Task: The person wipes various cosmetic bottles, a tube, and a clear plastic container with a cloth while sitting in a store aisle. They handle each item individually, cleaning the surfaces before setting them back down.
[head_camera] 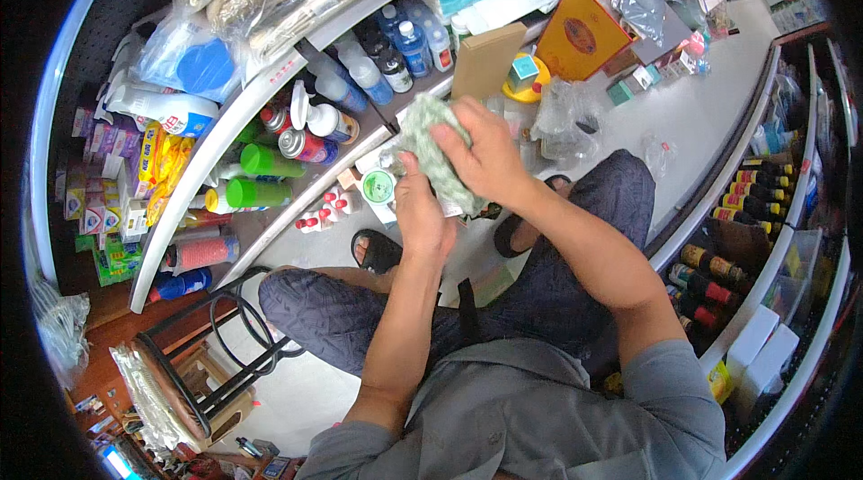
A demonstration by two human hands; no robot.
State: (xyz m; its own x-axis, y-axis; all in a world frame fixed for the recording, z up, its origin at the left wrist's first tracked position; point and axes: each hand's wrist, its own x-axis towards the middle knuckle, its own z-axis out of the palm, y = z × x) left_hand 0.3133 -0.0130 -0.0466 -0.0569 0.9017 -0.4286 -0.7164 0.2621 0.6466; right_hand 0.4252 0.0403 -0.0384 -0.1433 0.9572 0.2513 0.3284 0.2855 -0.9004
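Observation:
A crumpled pale green and white cloth [426, 126] is bunched between my two hands, above the floor and in front of my knees. My right hand [487, 151] grips it from the right, thumb pressed on top. My left hand [423, 214] closes on its lower left side with the thumb pointing up. Beside the left thumb is a small clear, shiny item, mostly hidden, so I cannot tell what it is. Behind my left hand, a round green-and-white lid [377, 186] shows near the shelf edge.
Spray cans [307, 146] and bottles [412, 48] line the shelf at left. Small red-capped white bottles [330, 207] stand on the floor. Ahead are a cardboard box [487, 62], an orange box [581, 32] and clear plastic bags [563, 117]. A stool [176, 385] is at lower left; bottle shelves [755, 200] curve along the right.

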